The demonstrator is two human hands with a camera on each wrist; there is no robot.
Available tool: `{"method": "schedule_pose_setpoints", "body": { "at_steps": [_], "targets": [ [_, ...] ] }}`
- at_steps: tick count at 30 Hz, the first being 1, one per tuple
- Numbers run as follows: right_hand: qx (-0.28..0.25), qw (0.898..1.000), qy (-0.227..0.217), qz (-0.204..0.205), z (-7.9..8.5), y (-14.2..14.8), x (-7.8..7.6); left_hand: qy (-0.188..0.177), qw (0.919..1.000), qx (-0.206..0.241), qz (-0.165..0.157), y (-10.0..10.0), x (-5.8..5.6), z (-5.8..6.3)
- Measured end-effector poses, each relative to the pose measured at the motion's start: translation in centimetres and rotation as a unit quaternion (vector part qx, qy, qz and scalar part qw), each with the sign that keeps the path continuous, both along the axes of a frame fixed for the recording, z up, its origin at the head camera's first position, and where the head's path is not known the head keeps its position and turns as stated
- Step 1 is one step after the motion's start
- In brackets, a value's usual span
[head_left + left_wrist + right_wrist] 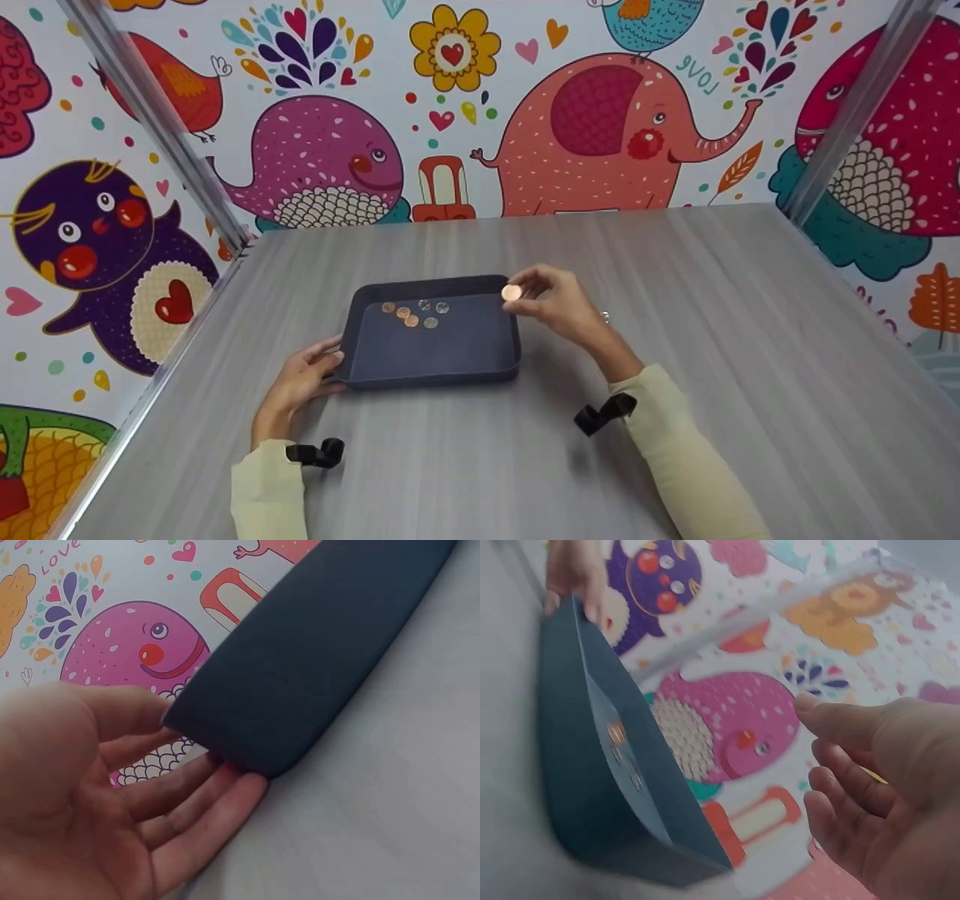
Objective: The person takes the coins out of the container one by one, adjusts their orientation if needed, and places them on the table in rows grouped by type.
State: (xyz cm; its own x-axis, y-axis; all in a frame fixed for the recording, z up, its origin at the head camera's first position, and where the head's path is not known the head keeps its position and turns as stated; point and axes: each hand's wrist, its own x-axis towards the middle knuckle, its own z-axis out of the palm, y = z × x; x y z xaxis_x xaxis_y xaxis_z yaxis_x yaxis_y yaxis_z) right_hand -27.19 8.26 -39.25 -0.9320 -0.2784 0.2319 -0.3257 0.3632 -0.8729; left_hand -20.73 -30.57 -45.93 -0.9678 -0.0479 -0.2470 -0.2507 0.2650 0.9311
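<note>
A dark blue rectangular tray point(431, 377) sits on the table. Several coins lie in its far left part, copper ones point(412, 321) beside silver ones point(430, 322). My left hand point(301, 377) holds the tray's left side, thumb at the rim and the other fingers against the outer wall and lower edge. Above the tray's far right corner, my right hand point(556, 304) pinches a bright copper coin point(511, 292) between thumb and fingers. In the right wrist view that hand point(881, 780) appears beside the tray point(570, 735), and the pinched coin is hidden.
The grey wood-grain table point(675, 315) extends around the tray. Behind it stands a wall point(465, 135) printed with cartoon animals, with metal posts point(161, 127) at the corners. Black camera mounts point(606, 414) sit on both wrists, over pale yellow sleeves point(682, 442).
</note>
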Motion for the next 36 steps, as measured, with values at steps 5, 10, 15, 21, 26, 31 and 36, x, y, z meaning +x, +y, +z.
{"method": "schedule_pose_setpoints", "body": {
  "at_steps": [5, 10, 15, 21, 26, 31, 36],
  "targets": [
    [-0.003, 0.999, 0.003, -0.034, 0.3, 2.0, -1.1, 0.002, 1.0, -0.005, -0.002, -0.1, 0.1, 0.1],
    [0.009, 0.997, -0.009, -0.071, -0.1, 4.0, -2.2, 0.001, 1.0, -0.001, -0.002, -0.2, 0.1, 0.0],
    [-0.002, 0.994, -0.028, -0.101, -1.3, 5.9, -3.1, 0.0, 1.0, 0.0, 0.001, -0.1, 0.2, -0.1],
    [-0.013, 0.99, -0.05, -0.131, -3.1, 7.6, -4.2, 0.005, 1.0, 0.003, 0.001, 0.0, 0.3, 0.0],
    [-0.012, 0.985, -0.068, -0.161, -4.4, 8.7, -5.1, 0.006, 1.0, 0.006, 0.0, 0.0, 0.3, 0.0],
    [-0.015, 0.979, -0.08, -0.187, -5.6, 9.6, -5.7, 0.004, 1.0, -0.003, -0.006, -0.1, 0.2, 0.0],
    [-0.023, 0.976, -0.094, -0.197, -6.8, 10.2, -6.0, 0.0, 1.0, 0.0, -0.008, 0.0, 0.3, 0.1]
  ]
}}
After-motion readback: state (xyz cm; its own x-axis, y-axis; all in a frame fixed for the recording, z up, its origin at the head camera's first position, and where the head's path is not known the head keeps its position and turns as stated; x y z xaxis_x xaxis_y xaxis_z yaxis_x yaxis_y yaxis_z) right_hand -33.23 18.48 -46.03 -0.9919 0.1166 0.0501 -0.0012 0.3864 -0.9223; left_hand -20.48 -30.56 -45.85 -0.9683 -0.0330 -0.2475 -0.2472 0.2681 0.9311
